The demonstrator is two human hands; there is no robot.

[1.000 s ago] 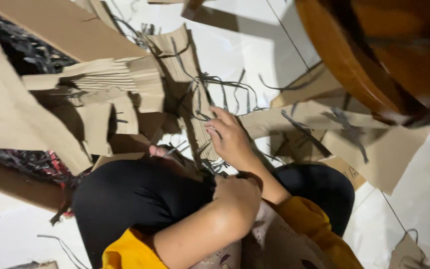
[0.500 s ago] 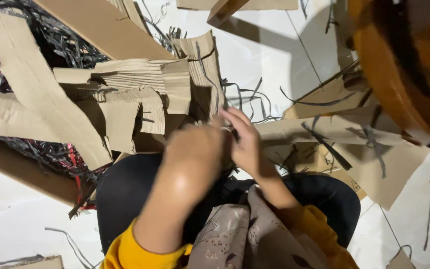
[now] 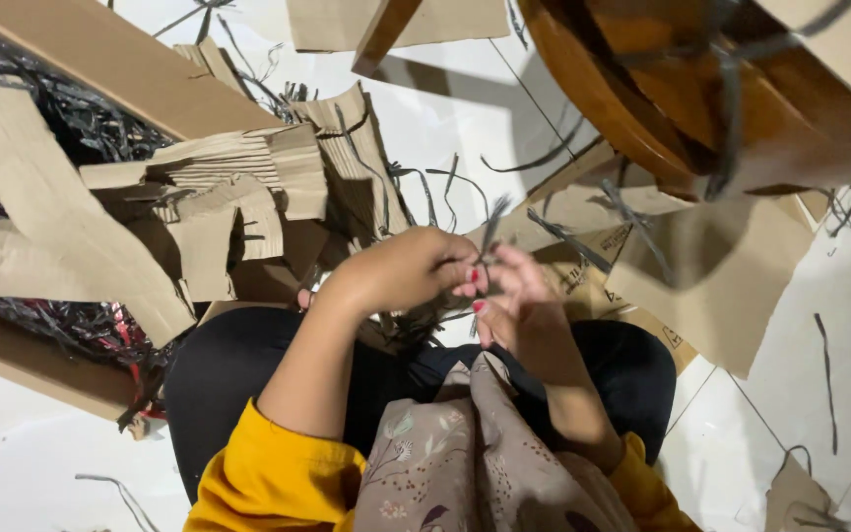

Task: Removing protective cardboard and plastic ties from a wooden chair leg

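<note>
Dark strips [image 3: 490, 232] pinched between both hands' fingertips [image 3: 470, 286].

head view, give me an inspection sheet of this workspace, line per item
surface: white tiled floor, partly bare, littered with scraps
job's things: thin dark strips pinched between both hands
clutter: stacked corrugated cardboard pieces, flat cardboard sheets, tangle of dark shredded strips at left
hands: left hand and right hand meet over the lap, fingers closed on the strips
cables: nothing seen; only loose dark strips on the floor
surroundings: round wooden furniture piece at upper right; person sits on the floor in yellow sleeves
</note>
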